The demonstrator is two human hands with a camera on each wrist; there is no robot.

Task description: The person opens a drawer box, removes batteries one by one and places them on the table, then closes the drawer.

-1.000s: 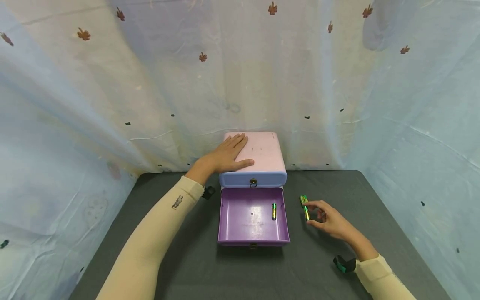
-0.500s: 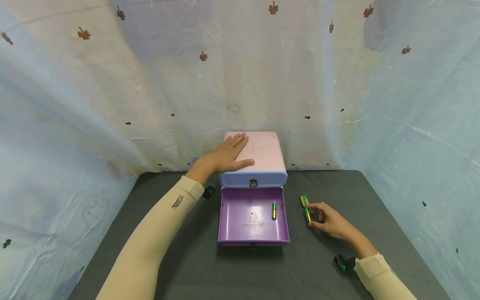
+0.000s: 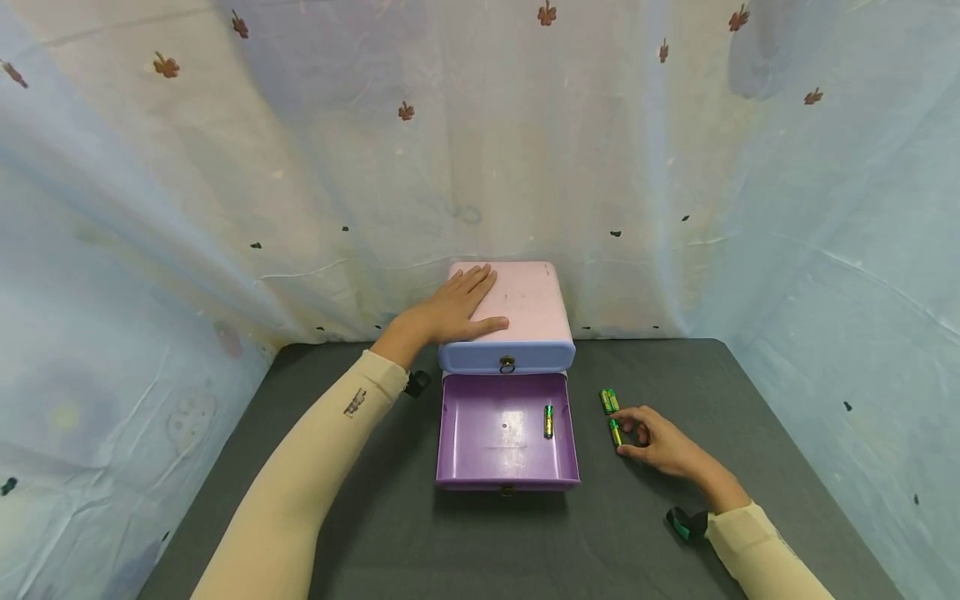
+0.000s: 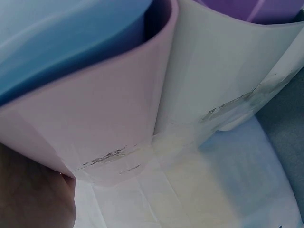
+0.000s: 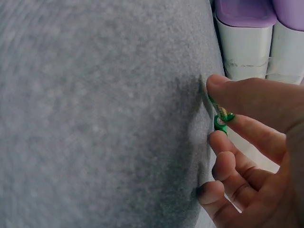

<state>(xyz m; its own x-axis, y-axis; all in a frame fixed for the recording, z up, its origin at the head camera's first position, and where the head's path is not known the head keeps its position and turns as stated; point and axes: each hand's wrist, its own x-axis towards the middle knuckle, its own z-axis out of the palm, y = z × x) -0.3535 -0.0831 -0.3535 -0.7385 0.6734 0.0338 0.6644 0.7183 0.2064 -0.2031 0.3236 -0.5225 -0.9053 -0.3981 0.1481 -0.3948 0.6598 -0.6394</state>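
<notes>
My left hand (image 3: 453, 308) rests flat, fingers spread, on the pink top of a small drawer cabinet (image 3: 528, 300). Below its blue upper drawer, the purple drawer (image 3: 465, 433) is pulled out, with one green battery (image 3: 548, 422) lying on its right side. On the table to the right, my right hand (image 3: 660, 442) pinches another green battery (image 3: 616, 432) end to end between thumb and index finger. Just beyond it, two green batteries (image 3: 609, 401) lie side by side. The right wrist view shows the pinched battery mostly behind the thumb (image 5: 256, 99).
A dark grey cloth covers the table (image 3: 517, 550). Patterned pale curtains (image 3: 480, 167) hang behind and along both sides, close behind the cabinet. The open drawer's front edge juts toward me.
My right hand has drawn the pinched battery slightly toward me and to the right, so a gap shows between it and the other two. The left hand stays in place.
</notes>
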